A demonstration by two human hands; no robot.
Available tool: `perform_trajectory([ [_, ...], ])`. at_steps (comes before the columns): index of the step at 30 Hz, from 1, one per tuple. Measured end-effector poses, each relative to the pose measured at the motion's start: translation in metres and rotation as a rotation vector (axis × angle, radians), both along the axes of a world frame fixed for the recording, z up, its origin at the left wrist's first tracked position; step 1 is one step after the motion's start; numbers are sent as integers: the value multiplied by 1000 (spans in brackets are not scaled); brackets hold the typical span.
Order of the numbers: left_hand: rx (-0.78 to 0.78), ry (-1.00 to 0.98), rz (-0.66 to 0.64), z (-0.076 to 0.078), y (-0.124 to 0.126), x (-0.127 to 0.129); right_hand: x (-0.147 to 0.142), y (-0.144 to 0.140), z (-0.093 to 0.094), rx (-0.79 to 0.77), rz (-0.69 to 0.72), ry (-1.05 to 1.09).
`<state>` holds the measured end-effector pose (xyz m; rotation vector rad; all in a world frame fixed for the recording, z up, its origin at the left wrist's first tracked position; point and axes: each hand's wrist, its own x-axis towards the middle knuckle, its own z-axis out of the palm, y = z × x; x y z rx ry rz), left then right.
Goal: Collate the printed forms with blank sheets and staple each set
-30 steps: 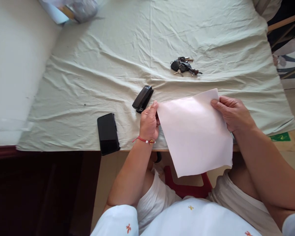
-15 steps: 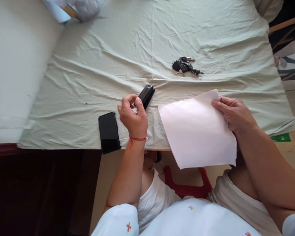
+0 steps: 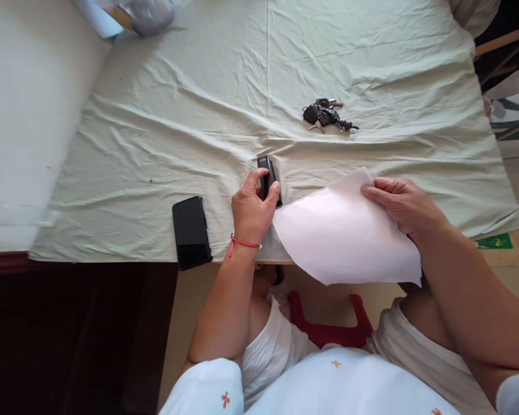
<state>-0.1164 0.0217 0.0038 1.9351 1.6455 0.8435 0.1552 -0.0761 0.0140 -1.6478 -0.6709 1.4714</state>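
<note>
My left hand [image 3: 256,203], with a red string bracelet at the wrist, grips a black stapler [image 3: 266,173] between thumb and fingers. The stapler rests on the cloth, and its far end sticks out past my fingertips. My right hand [image 3: 400,203] pinches the upper right corner of white paper [image 3: 350,230]. Whether it is one sheet or several I cannot tell. The paper bends, and its near edge hangs over the table's front edge. Its left corner comes close to my left thumb and the stapler.
A black phone [image 3: 192,233] lies left of my left hand at the table's front edge. Farther back is a bunch of keys [image 3: 326,115]. A pale green cloth [image 3: 190,115] covers the table. A red stool [image 3: 333,331] shows below.
My left hand has moved right and closed on the stapler, which has turned more upright in view. The paper has tilted and shifted slightly, bending more, with my right hand still on its corner.
</note>
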Motion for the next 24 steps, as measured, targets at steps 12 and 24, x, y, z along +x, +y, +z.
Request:
perform_trajectory([
  [12, -179, -118, -118, 5, -9, 4, -2, -1, 1, -66, 137, 15],
  [24, -475, -163, -212, 7, 6, -30, -13, 6, -3, 10, 87, -45],
])
